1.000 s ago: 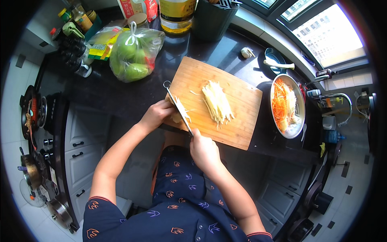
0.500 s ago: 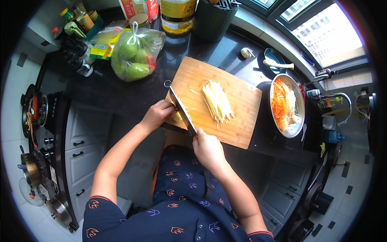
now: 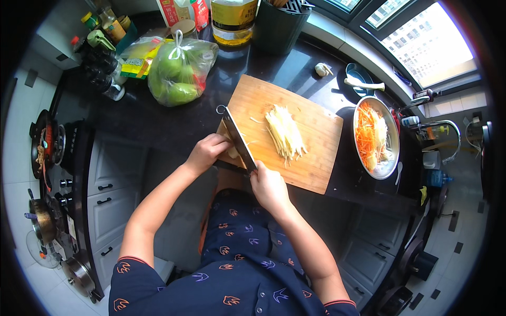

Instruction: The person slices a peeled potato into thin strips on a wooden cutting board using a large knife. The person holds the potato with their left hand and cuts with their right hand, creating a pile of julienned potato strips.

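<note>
My right hand grips the handle of a kitchen knife with a broad blade, slanted across the left edge of a wooden cutting board. Against the blade's left side, my left hand has its fingertips closed on a pale yellowish vegetable piece, partly hidden by the fingers and blade. In the middle of the board lies a heap of thin pale vegetable strips, with a few loose shreds near the knife.
Right of the board stands a metal bowl of orange and pale shreds. Garlic and a dark blue dish lie behind it. A tied bag of green produce is at the back left. A stove pan stands far left.
The knife has shifted very slightly, staying close to the left fingertips. Both hands keep nearly the same places, and the heap of strips looks unchanged.
</note>
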A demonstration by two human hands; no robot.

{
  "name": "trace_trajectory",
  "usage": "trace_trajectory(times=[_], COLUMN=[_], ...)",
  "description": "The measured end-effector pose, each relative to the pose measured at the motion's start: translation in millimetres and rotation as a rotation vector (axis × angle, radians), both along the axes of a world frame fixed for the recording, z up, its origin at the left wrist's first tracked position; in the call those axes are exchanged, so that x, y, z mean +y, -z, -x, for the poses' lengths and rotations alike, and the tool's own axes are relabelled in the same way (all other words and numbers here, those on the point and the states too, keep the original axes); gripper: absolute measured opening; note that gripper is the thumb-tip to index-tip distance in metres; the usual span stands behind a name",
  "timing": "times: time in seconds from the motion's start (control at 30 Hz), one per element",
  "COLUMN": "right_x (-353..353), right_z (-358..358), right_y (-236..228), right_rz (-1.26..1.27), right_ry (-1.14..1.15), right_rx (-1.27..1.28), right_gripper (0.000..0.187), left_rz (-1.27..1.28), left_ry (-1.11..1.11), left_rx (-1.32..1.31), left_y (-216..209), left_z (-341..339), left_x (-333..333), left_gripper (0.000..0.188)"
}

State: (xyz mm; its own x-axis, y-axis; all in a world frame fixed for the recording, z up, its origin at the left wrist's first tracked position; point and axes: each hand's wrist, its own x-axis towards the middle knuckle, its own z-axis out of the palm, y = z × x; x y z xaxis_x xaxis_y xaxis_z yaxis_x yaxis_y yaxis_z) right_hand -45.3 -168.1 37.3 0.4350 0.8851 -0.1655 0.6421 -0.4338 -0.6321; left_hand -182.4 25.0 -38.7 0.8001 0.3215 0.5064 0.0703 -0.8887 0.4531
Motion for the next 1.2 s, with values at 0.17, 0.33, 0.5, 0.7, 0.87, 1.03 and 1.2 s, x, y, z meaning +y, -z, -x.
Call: trace_trajectory(times=[0.17, 0.33, 0.5, 0.7, 0.87, 1.03, 1.2], right_x=[-5.3, -11.1, -15.5, -11.7, -2.6, -8.4, -12.9], right_z=[0.4, 2.1, 3.5, 6.6, 5.0, -5.2, -2.9], right_y=[-26.1, -35.2, -36.5, -36.6, -10.1, -7.7, -30.0], right_rz=[0.129, 0.169, 0.15, 0.181, 0.168, 0.035, 0.127], right_ry=[0.006, -0.015, -0.043, -0.054, -0.036, -0.035, -0.027], right_rx=[0.042, 0.032, -0.004, -0.035, -0.043, 0.003, 0.022], right_gripper=[0.017, 0.017, 0.018, 0.014, 0.012, 0.017, 0.015], left_rz=[-0.005, -0.001, 0.0, 0.012, 0.009, -0.009, -0.029], left_ry=[-0.025, -0.014, -0.018, -0.029, -0.039, -0.05, -0.066], left_rx=[-0.01, 0.0, -0.012, 0.003, 0.034, -0.022, -0.034], left_y=[4.6, 1.4, 1.1, 0.1, -2.7, -0.3, 4.9], left_z=[2.3, 0.7, -0.7, 1.0, 1.7, -0.4, 3.1], left_x=[-1.5, 0.0, -0.7, -1.5, -4.3, -5.3, -8.3], left_gripper=[0.019, 0.017, 0.015, 0.015, 0.017, 0.017, 0.016])
